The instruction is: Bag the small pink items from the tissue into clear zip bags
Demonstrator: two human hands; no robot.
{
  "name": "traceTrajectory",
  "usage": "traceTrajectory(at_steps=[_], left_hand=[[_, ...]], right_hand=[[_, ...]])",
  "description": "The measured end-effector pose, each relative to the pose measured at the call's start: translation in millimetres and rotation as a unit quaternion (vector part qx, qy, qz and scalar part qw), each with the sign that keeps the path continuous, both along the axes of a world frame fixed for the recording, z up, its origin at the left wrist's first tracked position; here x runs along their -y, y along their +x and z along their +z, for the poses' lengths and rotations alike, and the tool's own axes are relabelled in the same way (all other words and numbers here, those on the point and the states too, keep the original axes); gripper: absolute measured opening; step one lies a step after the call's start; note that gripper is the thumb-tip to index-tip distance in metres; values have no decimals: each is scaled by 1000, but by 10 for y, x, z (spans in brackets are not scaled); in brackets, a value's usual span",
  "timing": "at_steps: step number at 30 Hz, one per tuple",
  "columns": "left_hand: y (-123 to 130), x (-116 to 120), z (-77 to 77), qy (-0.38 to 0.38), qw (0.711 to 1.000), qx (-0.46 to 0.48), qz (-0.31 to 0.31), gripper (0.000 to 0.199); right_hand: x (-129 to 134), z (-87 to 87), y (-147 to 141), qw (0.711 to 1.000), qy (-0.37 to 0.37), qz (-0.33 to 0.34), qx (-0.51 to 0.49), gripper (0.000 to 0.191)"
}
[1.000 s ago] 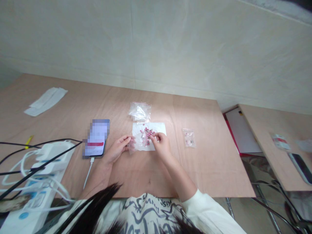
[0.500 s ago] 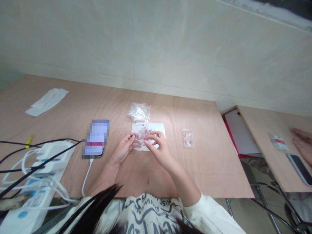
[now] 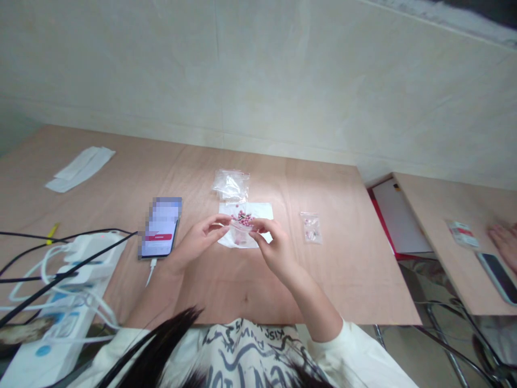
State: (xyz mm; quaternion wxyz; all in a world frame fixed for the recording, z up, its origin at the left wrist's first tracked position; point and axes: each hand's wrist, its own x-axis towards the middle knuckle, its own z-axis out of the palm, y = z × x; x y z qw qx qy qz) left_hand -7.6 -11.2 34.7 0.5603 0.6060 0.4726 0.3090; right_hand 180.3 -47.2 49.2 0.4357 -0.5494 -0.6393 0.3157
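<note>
A small clear plastic bag (image 3: 241, 234) is stretched between my hands over a white paper sheet (image 3: 264, 211). My left hand (image 3: 202, 237) pinches the bag's left edge, and my right hand (image 3: 274, 245) pinches its right edge. Small pink and dark beads (image 3: 243, 216) lie in a heap on the paper, just beyond the bag. Behind the paper rests a stack of clear bags (image 3: 231, 185). A bag with a few small pieces in it (image 3: 311, 228) lies flat to the right.
On the left are a phone (image 3: 162, 229) with a charging cable, a power strip (image 3: 64, 323) with tangled cables, a yellow item (image 3: 52, 233) and white tissue (image 3: 81, 169). Another person's hand (image 3: 504, 242) and phone (image 3: 497, 277) are on the right-hand table.
The bag has turned so that its red-lined edge runs sideways between my hands. My right hand has shifted slightly right and down, uncovering the bead heap.
</note>
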Motion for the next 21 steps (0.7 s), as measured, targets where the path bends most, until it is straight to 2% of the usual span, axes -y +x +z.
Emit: traceTrajectory(at_steps=[5, 9, 13, 18, 21], left_hand=[[115, -57, 127, 61, 994, -72, -60, 19], [127, -54, 161, 52, 994, -78, -62, 18], [114, -48, 176, 31, 993, -81, -74, 18], [130, -23, 161, 74, 991, -103, -48, 17], [159, 18, 162, 91, 989, -109, -34, 17]], right_hand=[[-5, -36, 51, 996, -57, -54, -39, 9], [-32, -117, 117, 993, -110, -29, -35, 10], [-28, -152, 134, 997, -76, -17, 11, 11], [35, -119, 101, 995, -70, -52, 39, 13], [53, -92, 87, 995, -80, -49, 23, 12]])
